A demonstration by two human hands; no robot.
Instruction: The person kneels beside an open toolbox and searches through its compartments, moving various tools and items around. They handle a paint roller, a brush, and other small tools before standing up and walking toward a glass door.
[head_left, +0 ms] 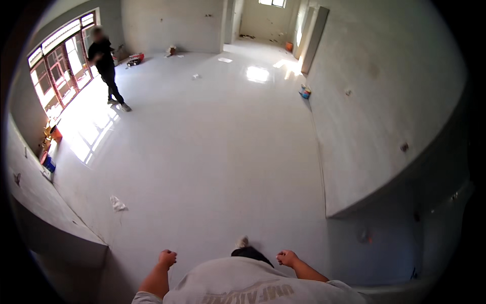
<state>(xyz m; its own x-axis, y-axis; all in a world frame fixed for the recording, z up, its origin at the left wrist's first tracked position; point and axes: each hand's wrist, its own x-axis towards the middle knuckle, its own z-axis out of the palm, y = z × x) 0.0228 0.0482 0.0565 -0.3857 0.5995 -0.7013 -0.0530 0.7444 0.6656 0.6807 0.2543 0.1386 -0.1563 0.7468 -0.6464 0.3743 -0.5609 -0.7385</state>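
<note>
My left hand [167, 257] is held out at the lower left of the head view, above the pale floor [217, 167]. Its fingers are curled closed, and what they hold, if anything, is hidden. On the other side of my body my right hand [287, 258] is also closed, fingers bent inward. A small pale spot shows at its fingertips, too small to name. Neither hand touches anything around it. Between them one shoe [242, 242] of mine is forward on the floor. Left of my left hand lies a crumpled piece of clear plastic [118, 203].
A person [105, 66] in dark clothes stands by the bright glazed doors [65, 66]. Buckets [48, 162] line the left wall; a red machine [135, 59] sits behind. A colourful pail [304, 91] stands along the right wall [374, 116]. A low wall [55, 218] borders the left.
</note>
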